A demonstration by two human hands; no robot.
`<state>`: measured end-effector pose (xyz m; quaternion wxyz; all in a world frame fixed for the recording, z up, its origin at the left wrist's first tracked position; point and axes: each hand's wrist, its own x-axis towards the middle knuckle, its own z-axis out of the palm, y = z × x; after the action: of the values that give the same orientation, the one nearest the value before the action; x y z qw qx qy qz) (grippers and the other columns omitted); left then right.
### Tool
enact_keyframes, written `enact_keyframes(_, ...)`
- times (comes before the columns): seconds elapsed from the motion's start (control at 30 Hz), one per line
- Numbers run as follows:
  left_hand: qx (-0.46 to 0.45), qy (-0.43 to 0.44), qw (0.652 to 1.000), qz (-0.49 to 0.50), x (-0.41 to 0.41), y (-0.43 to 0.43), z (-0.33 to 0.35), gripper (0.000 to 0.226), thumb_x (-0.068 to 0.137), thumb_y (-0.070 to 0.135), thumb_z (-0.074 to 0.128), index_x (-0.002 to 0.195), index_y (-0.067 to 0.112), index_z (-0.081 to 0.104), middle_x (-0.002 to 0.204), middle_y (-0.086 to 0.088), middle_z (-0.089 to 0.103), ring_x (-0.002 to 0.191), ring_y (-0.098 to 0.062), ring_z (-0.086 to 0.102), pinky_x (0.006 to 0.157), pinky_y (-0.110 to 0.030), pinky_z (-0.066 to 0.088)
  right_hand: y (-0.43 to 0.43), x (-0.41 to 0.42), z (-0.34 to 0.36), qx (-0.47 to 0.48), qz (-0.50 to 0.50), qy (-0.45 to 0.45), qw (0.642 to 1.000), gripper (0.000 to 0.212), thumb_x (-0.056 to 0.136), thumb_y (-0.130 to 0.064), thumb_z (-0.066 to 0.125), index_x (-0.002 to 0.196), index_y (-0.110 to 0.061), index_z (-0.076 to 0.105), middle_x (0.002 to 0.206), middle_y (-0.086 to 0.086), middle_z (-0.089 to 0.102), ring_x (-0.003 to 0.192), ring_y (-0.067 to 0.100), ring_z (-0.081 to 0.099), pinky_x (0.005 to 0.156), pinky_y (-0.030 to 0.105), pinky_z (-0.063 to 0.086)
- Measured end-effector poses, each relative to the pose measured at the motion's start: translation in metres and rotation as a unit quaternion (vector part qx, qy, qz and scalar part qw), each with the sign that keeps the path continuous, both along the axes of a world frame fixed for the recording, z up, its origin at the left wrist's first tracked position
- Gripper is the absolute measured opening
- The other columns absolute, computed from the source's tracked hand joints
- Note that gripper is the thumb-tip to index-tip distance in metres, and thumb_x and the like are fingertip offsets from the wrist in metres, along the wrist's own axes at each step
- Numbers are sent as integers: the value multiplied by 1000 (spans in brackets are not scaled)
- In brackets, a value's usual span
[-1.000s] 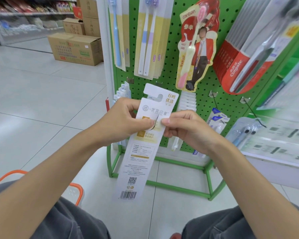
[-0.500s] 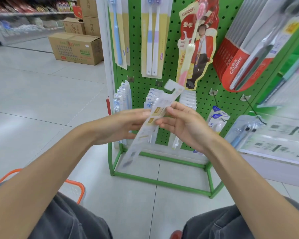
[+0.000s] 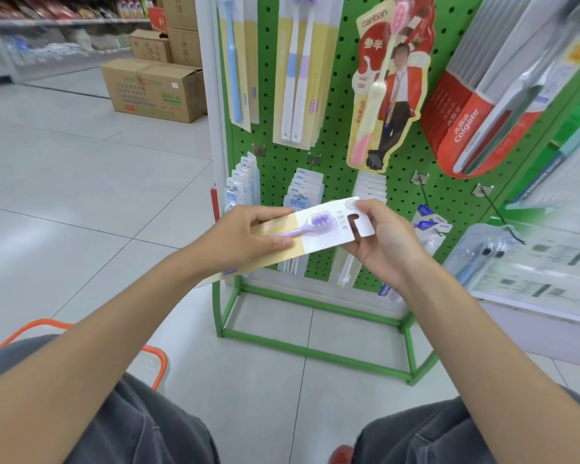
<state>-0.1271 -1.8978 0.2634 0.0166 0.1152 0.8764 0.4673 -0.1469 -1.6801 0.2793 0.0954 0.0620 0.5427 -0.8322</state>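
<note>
Both hands hold a carded toothbrush pack (image 3: 329,229) in front of a green pegboard rack (image 3: 335,128). The pack lies almost level, front side up, showing a purple brush on a white and yellow card. My left hand (image 3: 245,239) grips the handle end, thumb on top. My right hand (image 3: 385,242) pinches the hang-tab end, palm turned up beneath it.
More toothbrush packs (image 3: 298,72) hang on the rack, with a red Colgate bundle (image 3: 482,95) at upper right. An orange-rimmed basket (image 3: 154,360) sits by my left knee. Cardboard boxes (image 3: 151,90) stand on the tiled floor behind. A white shelf (image 3: 549,262) juts out at right.
The pack has been turned over from its printed back, hanging upright, to its front lying level. My hands shifted apart toward its two ends.
</note>
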Motion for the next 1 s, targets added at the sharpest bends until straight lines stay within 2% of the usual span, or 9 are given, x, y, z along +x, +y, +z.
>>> enact_keyframes(0.1, -47, 9, 998, 37, -5, -9, 1, 41, 79, 42, 78, 117, 42, 62, 101, 28, 60, 99, 4, 58, 80, -14, 41, -3, -4, -6, 4, -42, -16, 999, 12, 101, -13, 47, 97, -7, 56, 89, 10, 66, 82, 23, 66, 76, 34, 57)
enact_keyframes(0.2, -25, -14, 999, 25, -8, -15, 0, 31, 78, 34, 81, 106, 39, 68, 98, 20, 69, 93, 1, 63, 77, -15, 46, -9, -7, -14, 18, -70, -23, 997, 12, 102, -13, 47, 102, -6, 56, 98, 11, 64, 86, 24, 66, 77, 35, 58)
enact_keyframes(0.27, -45, -15, 999, 24, -10, -19, 0, 37, 78, 31, 82, 113, 34, 70, 95, 16, 70, 89, -3, 61, 79, -21, 48, -14, -7, -17, 57, -77, -11, 995, 12, 102, -11, 45, 105, -7, 56, 99, 10, 63, 87, 23, 66, 78, 35, 58)
enact_keyframes(0.33, -60, -11, 998, 29, -11, -27, 4, 42, 77, 29, 83, 117, 30, 70, 95, 17, 68, 88, -5, 59, 76, -17, 46, -22, -6, -18, 91, -69, -3, 993, 12, 102, -9, 45, 102, -8, 57, 99, 10, 63, 83, 20, 65, 75, 33, 56)
enact_keyframes(0.53, -132, 10, 987, 93, -5, -77, 21, 52, 76, 33, 83, 125, 35, 66, 129, 12, 59, 100, -15, 57, 61, -28, 39, -64, -1, -9, 166, -2, -14, 986, 14, 101, -5, 46, 104, -5, 59, 109, 16, 64, 94, 24, 63, 70, 30, 58)
enact_keyframes(0.63, -137, 3, 982, 128, 13, -106, 18, 48, 77, 31, 82, 122, 35, 68, 116, 15, 64, 104, -14, 58, 79, -35, 50, -100, -2, -3, 221, 37, -9, 974, 13, 100, -1, 45, 99, -3, 57, 110, 15, 63, 97, 25, 63, 66, 27, 58)
enact_keyframes(0.73, -120, -27, 975, 186, 36, -142, -2, 43, 76, 31, 81, 117, 39, 70, 107, 14, 68, 105, -15, 62, 95, -41, 50, -147, -8, -8, 282, 90, 4, 955, 17, 99, 4, 43, 105, -4, 56, 101, 12, 62, 85, 21, 63, 62, 28, 55)
enact_keyframes(0.9, -57, -100, 954, 276, 85, -198, -68, 36, 75, 26, 77, 110, 36, 74, 98, 10, 71, 95, -14, 64, 84, -31, 53, -230, -17, -50, 446, 252, 60, 857, 35, 91, 7, 52, 125, 8, 55, 104, 17, 61, 86, 23, 61, 72, 30, 57)
enact_keyframes(1.0, -1, -149, 938, 312, 121, -227, -119, 32, 74, 23, 76, 105, 31, 76, 79, 7, 66, 77, -13, 59, 62, -19, 45, -281, -10, -92, 536, 353, 101, 760, 12, 88, 7, 50, 87, 10, 62, 77, 15, 61, 74, 30, 64, 73, 37, 58)
